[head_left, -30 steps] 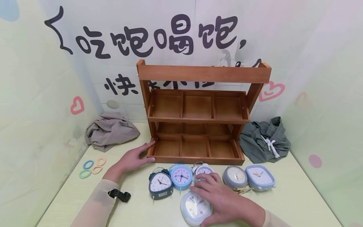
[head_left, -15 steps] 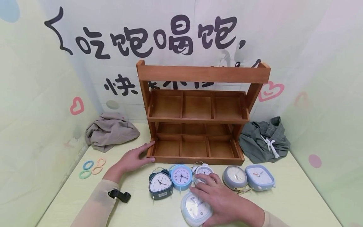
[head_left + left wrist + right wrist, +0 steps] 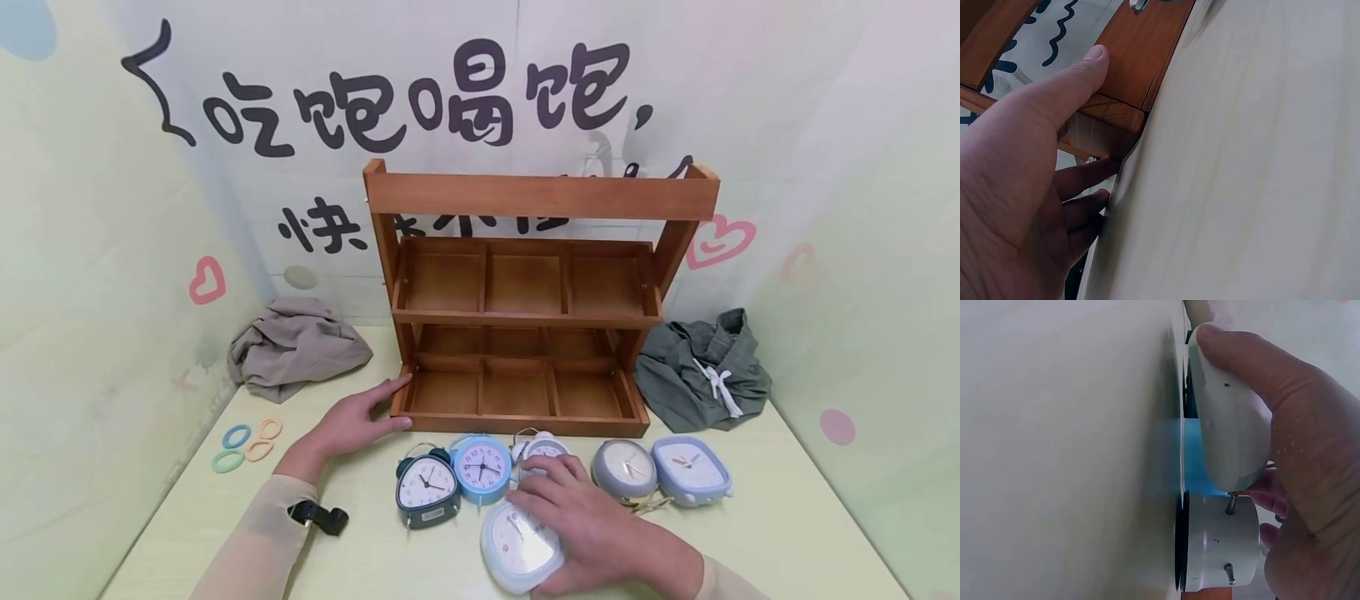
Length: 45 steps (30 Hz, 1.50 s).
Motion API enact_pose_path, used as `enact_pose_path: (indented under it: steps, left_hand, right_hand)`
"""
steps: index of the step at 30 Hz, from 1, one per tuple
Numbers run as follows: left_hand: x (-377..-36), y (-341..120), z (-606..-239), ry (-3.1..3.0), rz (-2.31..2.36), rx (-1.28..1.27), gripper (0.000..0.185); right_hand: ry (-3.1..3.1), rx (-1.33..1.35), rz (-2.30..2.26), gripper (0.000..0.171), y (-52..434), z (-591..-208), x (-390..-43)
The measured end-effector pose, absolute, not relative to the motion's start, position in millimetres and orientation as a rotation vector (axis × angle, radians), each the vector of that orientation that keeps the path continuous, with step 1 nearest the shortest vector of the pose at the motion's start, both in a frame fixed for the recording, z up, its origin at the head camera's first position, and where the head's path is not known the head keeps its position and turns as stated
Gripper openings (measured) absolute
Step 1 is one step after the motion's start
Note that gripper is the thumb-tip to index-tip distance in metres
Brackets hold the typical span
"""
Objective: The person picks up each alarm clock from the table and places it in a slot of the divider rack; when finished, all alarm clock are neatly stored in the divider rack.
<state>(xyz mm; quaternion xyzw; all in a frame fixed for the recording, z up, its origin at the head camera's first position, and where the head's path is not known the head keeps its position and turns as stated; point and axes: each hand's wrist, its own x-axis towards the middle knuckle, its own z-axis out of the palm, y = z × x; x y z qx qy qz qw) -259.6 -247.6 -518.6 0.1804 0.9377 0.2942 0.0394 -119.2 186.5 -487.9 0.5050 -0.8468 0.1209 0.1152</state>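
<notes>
A wooden rack (image 3: 543, 197) with divided shelves stands on a pale table (image 3: 405, 562), a little right of the picture's middle. Your left hand (image 3: 348, 423), left of centre, rests at its lower left corner, probably to steady it.

Your right hand (image 3: 596, 529), at lower centre-right, holds a pale round-cornered clock (image 3: 517, 546) at the bottom of the frame, its face turned up; gripping the rim likely leaves the dial uncovered.

Across lower centre, a dark triangular clock (image 3: 427, 490) and a bright blue clock (image 3: 482, 471) stand side by side, with a white bell clock (image 3: 542, 444) next to them, partly behind your right fingers. Further right sit a grey clock (image 3: 625, 468) and a lavender clock (image 3: 692, 472). The loose row in front of the rack seems arranged to be within reach.

Your left thumb and forefinger are spread wide in a V, touching the corner rather than clasping it. Your right thumb presses one edge of the pale clock, your fingers around the other side. The right wrist view is cramped, so whether that clock touches the table is hard to tell.
</notes>
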Motion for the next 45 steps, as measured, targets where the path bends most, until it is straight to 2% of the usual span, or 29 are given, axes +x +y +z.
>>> enact_pose_path:
  steps: [10, 19, 31, 45]
  left_hand:
    - [-260, -250, -521, 2.884, 0.943, 0.542, 0.088]
    - [-260, -248, -517, 2.888, 0.952, 0.539, 0.088]
    - [-257, -248, -518, 2.867, 0.988, 0.512, 0.089]
    - [-256, -245, -517, 2.878, 1.006, 0.535, 0.087]
  right_hand:
    - [-2.331, 1.454, 0.489, 0.099, 189, -481, -130]
    - [-2.329, 1.355, 0.535, 0.104, 192, -470, -141]
    - [-2.350, 1.243, 0.465, 0.109, 190, -455, -153]
    - [-2.497, 1.120, 0.392, 0.112, 176, -432, -186]
